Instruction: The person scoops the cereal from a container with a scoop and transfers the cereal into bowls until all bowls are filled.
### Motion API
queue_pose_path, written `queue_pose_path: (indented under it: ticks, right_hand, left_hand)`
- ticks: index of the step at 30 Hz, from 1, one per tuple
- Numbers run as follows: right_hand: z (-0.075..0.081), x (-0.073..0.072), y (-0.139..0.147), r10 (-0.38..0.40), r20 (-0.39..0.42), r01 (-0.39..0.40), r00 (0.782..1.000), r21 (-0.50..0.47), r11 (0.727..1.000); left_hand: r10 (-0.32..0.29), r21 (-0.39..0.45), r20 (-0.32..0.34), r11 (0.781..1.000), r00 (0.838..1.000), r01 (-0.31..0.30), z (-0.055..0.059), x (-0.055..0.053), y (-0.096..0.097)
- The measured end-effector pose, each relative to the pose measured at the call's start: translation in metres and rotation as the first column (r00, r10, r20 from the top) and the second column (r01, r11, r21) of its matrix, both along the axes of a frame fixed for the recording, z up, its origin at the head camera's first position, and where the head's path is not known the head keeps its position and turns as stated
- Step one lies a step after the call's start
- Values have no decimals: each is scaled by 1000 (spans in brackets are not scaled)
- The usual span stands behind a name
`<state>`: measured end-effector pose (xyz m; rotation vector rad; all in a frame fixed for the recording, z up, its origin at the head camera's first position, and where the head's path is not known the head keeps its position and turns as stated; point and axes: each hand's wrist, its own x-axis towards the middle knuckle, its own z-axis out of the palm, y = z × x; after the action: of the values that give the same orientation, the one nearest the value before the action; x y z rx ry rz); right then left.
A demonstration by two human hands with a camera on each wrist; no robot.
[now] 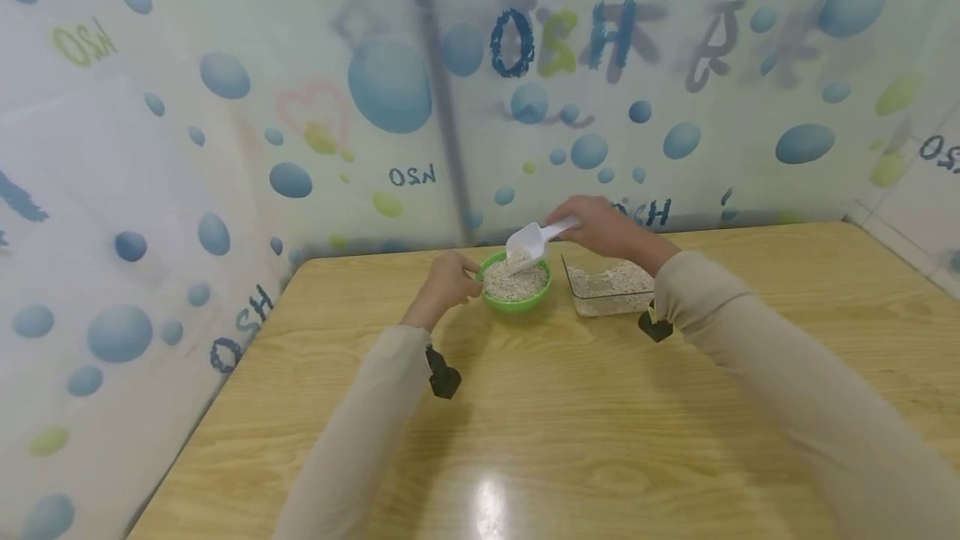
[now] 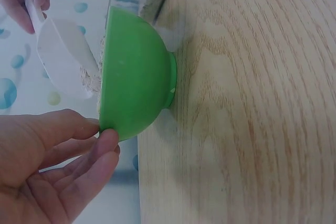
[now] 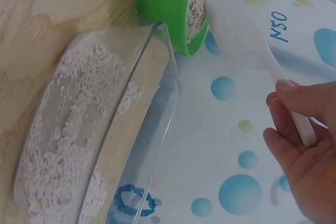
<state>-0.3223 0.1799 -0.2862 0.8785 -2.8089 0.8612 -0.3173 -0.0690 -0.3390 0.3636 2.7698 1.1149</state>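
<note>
A green bowl [image 1: 517,304] full of oat flakes [image 1: 510,283] stands on the wooden table. My left hand [image 1: 447,283] pinches its rim between thumb and fingers, as the left wrist view shows up close [image 2: 68,156]. In my right hand [image 1: 600,225] is the handle of a white scoop [image 1: 527,242]. The scoop tilts down over the bowl, its lip right at the oats, with some flakes still inside it [image 2: 92,81]. Beside the bowl on the right sits a clear rectangular container [image 3: 110,124] holding more oat flakes, thinly spread in places.
The wooden table [image 1: 555,415] reaches back to a wall covering [image 1: 315,48] printed with blue and green bubbles. Another printed covering [image 1: 90,273] runs along the left side. My right forearm [image 1: 750,348] passes close to the container's right end.
</note>
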Motion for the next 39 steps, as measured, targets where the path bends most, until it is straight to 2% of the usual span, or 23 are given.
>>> queue_pose_path:
  ticks: [6,15,21,24,30,36,39]
  right_hand:
    - [6,4,8,4,-35,-3,999,3,1000]
    - [9,4,12,63,-112,-60,992,32,998]
    - [10,6,17,101,-254,-93,962,43,995]
    - [11,6,22,89,-283,-83,955,32,996]
    - [14,10,38,-10,-231,20,973,43,999]
    - [18,17,68,-134,-104,135,986,3,991]
    - [16,21,85,-156,-69,156,985,-9,988]
  left_hand:
    - [1,13,7,1000,1000,-1,-1,-1,0]
    - [3,1,18,1000,1000,-3,-1,0,-1]
    - [6,4,25,1000,1000,-6,1,1,0]
    - [11,5,21,1000,1000,-11,1,0,0]
    - [7,18,32,1000,999,-7,-2,-2,0]
    - [-12,18,31,1000,999,12,-1,-2,-1]
    - [-15,12,22,1000,1000,15,0,-3,-2]
